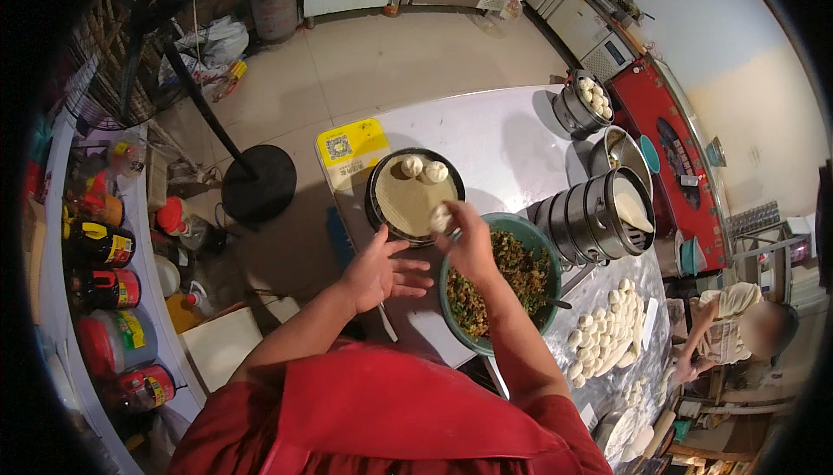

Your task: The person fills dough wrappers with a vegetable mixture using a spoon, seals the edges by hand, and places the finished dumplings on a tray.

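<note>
My right hand (470, 244) grips a pleated, filled bun (441, 218) over the near right part of a round steamer tray (462, 183). Two more pleated buns, one on the left (412, 166) and one on the right (435, 172), sit at the far side of the tray's perforated liner (407, 198). Just before the tray's near edge, my left hand (384, 269) holds nothing, its fingers spread. Below my right forearm stands a green bowl (558, 267) of chopped vegetable filling (504, 267), with a utensil handle (558, 304) over its right rim.
Stacked metal steamers (573, 215) and a steamer of buns (576, 110) stand to the right. Dough pieces (605, 332) lie on the floured worktop, with a co-worker (729, 325) beyond. A pedestal fan (259, 182) and a shelf of bottles (153, 267) are at the left.
</note>
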Tool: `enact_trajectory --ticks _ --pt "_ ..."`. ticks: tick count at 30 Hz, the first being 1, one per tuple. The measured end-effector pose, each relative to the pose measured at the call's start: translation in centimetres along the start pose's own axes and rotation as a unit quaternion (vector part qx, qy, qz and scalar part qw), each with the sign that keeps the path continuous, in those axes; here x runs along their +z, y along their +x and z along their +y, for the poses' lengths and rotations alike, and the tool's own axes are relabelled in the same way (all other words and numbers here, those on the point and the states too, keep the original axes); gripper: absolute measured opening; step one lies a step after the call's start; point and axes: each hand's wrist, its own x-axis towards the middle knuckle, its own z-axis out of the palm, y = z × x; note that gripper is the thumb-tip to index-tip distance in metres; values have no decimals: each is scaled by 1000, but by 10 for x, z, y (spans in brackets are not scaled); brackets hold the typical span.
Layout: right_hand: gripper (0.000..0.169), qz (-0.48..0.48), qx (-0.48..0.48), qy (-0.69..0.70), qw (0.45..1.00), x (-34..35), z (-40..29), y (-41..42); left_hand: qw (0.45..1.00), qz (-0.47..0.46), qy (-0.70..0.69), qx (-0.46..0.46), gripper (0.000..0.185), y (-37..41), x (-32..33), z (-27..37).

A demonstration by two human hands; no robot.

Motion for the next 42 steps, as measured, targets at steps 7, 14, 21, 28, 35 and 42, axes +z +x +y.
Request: enact_trajectory --ticks 7,14,21,28,35,42 --pt "43 62 20 -170 983 5 84 41 1000 8 14 3 56 -2 -17 -1" --pt "40 48 50 -198 978 18 103 48 1000 19 11 15 54 0 -30 -3" --pt "46 19 60 -169 984 11 97 47 999 41 23 1 54 14 -35 -5" --pt "34 29 7 -175 984 5 92 43 991 109 72 21 49 35 -51 -6" --pt "43 15 68 -116 991 2 76 50 994 110 0 11 47 53 -70 -10" --pt "42 -32 117 -170 978 1 74 38 996 93 9 15 56 59 -58 -9"
